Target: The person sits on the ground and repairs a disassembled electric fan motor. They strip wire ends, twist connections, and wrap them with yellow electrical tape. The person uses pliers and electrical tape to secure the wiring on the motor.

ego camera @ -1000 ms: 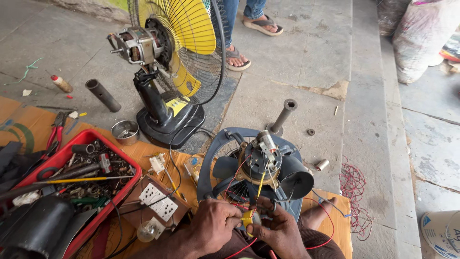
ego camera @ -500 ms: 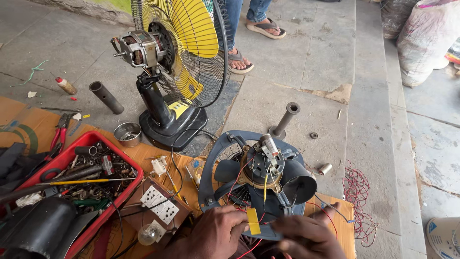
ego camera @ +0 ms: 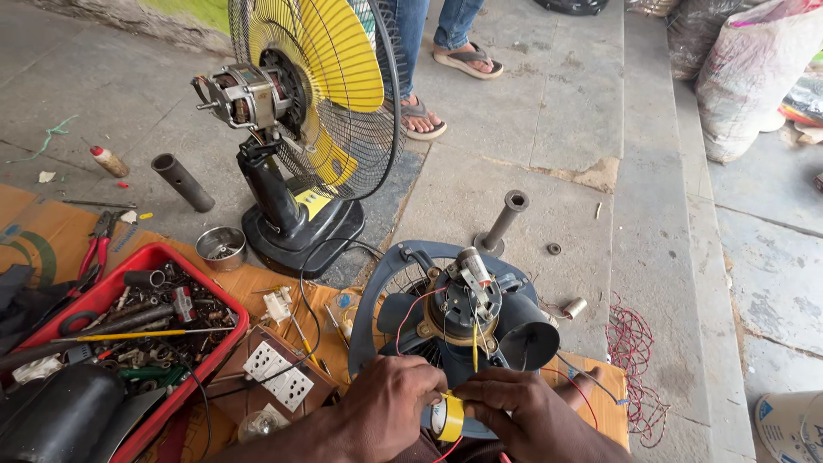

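I am gripping a roll of yellow tape [ego camera: 448, 417] between both hands at the near edge: my left hand [ego camera: 390, 407] is clenching around its left side, my right hand [ego camera: 514, 410] is pinching its right side. It is sitting just near of the dark blue exhaust fan [ego camera: 463, 313], right of the red tool tray [ego camera: 184, 343].

left hand [ego camera: 390, 410]: bare, no glove, no ring showing
right hand [ego camera: 523, 411]: bare, no glove
forearms: bare, no sleeves, no watch in view
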